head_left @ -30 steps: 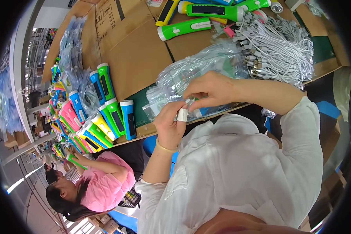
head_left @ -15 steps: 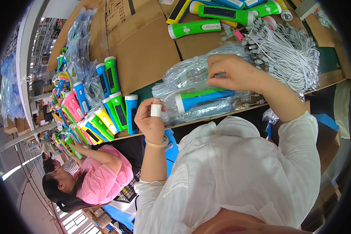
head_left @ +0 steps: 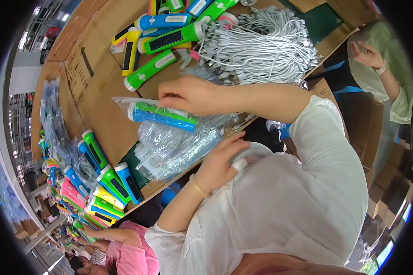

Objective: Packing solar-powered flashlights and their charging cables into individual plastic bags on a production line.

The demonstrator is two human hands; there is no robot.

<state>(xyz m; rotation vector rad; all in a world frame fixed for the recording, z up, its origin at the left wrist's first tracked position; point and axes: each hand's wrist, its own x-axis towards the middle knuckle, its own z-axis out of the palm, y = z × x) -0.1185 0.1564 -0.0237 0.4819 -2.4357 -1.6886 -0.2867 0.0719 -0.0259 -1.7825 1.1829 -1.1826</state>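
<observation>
**Operator:** Bagging is the step I read in this: my right hand is reaching out over the cardboard worktop, fingers curled down onto the top edge of a blue-and-green flashlight that lies already inside a clear plastic bag.

**Second:** Is that a real grip or only a touch?

**Operator:** Fingertips and thumb close lightly on the bag and the torch body, near its right end. I judge it a pinch, not a full wrap. The flashlight lies on its side, just under those fingers, atop a heap of empty clear bags.

**Second:** And the left?

**Operator:** My left hand hangs nearer to me, at the near edge of the worktop, apart from the flashlight. Its fingers are loosely half open, and a small white piece sits between them at the knuckles. I cannot tell what it is.

**Second:** What does the next move call for?

**Operator:** My judgement: the bagged torch needs setting with the finished ones standing at the left, and a fresh one taken from the loose flashlights far across, beside the bundle of white cables.
</observation>
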